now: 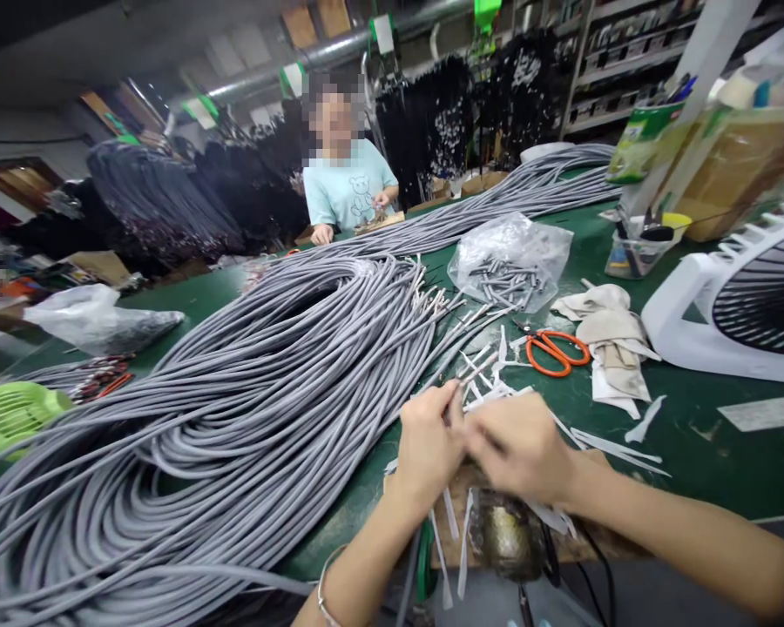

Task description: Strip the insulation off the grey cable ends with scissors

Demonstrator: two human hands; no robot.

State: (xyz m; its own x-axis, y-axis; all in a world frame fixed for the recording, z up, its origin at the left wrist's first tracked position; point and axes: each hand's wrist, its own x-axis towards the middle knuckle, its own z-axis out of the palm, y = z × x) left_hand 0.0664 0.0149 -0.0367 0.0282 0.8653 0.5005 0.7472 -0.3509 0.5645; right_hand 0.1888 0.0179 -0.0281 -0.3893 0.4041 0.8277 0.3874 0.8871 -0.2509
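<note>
A big heap of grey cables (235, 409) covers the left of the green table (692, 435). My left hand (428, 444) pinches a grey cable end (467, 370) near the heap's loose ends. My right hand (519, 448) is right beside it, fingers curled at the same cable end; what it grips is blurred. White paper strips (490, 387) lie scattered just beyond both hands. Under my hands sits a small wooden board with a dark metal fixture (506, 531) at the table's front edge.
Orange-handled scissors (555, 351) lie to the right, by folded beige cloths (611, 335). A clear bag of metal parts (510, 261) sits behind. A white fan (745, 300) stands far right. A co-worker in a light blue shirt (346, 192) works across the table. A green fan (10, 414) lies left.
</note>
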